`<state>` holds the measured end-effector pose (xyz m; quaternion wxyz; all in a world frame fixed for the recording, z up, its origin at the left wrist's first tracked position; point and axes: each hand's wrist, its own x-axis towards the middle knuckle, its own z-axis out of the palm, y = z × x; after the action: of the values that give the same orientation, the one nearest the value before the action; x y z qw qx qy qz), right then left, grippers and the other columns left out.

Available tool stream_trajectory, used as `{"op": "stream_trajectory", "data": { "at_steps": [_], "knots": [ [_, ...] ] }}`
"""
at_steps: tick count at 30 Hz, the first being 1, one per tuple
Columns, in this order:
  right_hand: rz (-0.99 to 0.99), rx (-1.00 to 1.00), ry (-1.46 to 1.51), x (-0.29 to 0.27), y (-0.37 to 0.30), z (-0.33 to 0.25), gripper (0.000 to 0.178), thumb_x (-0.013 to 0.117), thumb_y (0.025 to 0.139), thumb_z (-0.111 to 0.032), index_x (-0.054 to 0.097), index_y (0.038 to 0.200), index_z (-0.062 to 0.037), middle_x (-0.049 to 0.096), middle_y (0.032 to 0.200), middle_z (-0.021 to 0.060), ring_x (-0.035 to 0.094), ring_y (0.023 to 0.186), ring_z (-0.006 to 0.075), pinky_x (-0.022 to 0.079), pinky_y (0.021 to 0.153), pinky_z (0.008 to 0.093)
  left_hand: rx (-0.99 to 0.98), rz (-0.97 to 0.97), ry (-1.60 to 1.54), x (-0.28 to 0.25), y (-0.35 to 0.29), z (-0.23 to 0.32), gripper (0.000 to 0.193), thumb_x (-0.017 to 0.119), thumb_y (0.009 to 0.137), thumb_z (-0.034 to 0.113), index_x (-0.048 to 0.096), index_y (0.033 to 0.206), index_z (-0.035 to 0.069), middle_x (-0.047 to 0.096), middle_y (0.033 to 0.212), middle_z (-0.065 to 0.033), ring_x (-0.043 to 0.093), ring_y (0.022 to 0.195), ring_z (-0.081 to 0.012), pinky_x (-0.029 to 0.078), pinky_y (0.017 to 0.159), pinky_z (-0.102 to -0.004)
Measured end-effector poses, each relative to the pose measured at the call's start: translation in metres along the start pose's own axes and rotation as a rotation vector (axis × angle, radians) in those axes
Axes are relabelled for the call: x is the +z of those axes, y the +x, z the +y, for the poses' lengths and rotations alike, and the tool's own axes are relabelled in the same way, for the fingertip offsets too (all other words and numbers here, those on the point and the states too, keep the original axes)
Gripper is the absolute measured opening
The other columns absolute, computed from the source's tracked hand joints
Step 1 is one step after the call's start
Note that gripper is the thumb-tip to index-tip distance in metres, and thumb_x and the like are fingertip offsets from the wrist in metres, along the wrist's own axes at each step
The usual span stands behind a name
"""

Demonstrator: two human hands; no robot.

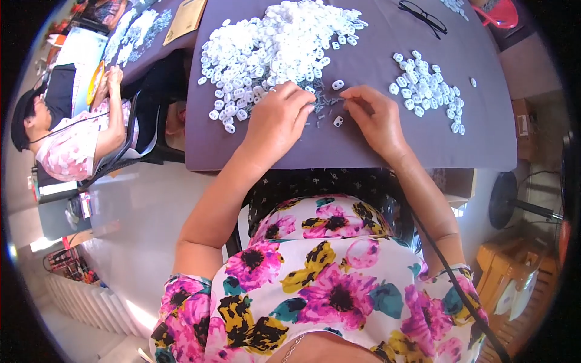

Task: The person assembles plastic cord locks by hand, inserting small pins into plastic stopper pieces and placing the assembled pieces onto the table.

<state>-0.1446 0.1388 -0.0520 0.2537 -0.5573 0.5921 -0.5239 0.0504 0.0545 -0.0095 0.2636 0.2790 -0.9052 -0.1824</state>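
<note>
My left hand [280,118] is over the near edge of a big pile of small white oval plastic pieces [272,48], each with two holes. Its fingers are curled together; whatever they pinch is hidden, and one white piece [310,89] shows right beside the fingertips. Across a small gap, my right hand [376,116] has thumb and forefinger drawn close together, with what is between them too small to make out. Thin grey pins or screws [327,101] lie scattered between the hands. Two loose white ovals, one farther [338,85] and one nearer [338,121], rest beside them.
A smaller group of white ovals [426,88] lies to the right on the dark tablecloth [387,148]. Black-framed glasses [423,16] are at the far side, near a red basket [499,15]. At left another person [78,130] sits working at a table. A fan [505,199] stands right.
</note>
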Motion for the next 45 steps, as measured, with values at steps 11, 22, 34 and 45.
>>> {"op": "stream_trajectory", "data": {
  "at_steps": [11,22,34,45],
  "knots": [
    [0.001,0.013,-0.049,-0.005,0.001,-0.007,0.026,0.064,0.079,0.001,0.065,0.104,-0.0044,0.063,0.094,0.0087,0.059,0.074,0.0167,0.048,0.066,0.0274,-0.003,-0.167,0.277,0.011,0.026,-0.011,0.011,0.066,0.080,0.011,0.065,0.091,0.008,0.057,0.089,-0.0110,0.058,0.090,-0.0317,0.049,0.076,-0.0400],
    [0.005,0.139,0.314,-0.008,0.003,0.004,0.018,0.065,0.085,-0.004,0.063,0.103,-0.0006,0.064,0.088,0.0021,0.058,0.075,0.0065,0.048,0.067,0.0217,-0.350,-0.174,-0.575,0.027,0.024,0.012,0.008,0.061,0.087,0.003,0.064,0.093,-0.001,0.066,0.084,-0.0020,0.058,0.072,-0.0057,0.046,0.066,-0.0207],
    [0.007,0.224,0.521,-0.016,0.002,0.000,0.007,0.064,0.087,-0.002,0.062,0.094,-0.0012,0.063,0.078,0.0021,0.059,0.068,0.0075,0.048,0.060,0.0208,-0.289,0.023,-0.482,-0.003,0.019,0.021,0.018,0.062,0.086,0.004,0.062,0.104,0.002,0.068,0.092,-0.0088,0.064,0.079,-0.0151,0.050,0.074,-0.0277],
    [-0.131,-0.281,-0.269,-0.032,-0.016,-0.022,0.014,0.064,0.075,0.005,0.062,0.087,-0.0031,0.060,0.089,0.0118,0.062,0.077,0.0303,0.051,0.065,0.0336,-0.024,-0.107,0.126,0.016,-0.016,0.017,0.013,0.069,0.078,0.012,0.060,0.085,0.006,0.056,0.082,-0.0103,0.057,0.081,-0.0312,0.046,0.069,-0.0402]
  ]
}}
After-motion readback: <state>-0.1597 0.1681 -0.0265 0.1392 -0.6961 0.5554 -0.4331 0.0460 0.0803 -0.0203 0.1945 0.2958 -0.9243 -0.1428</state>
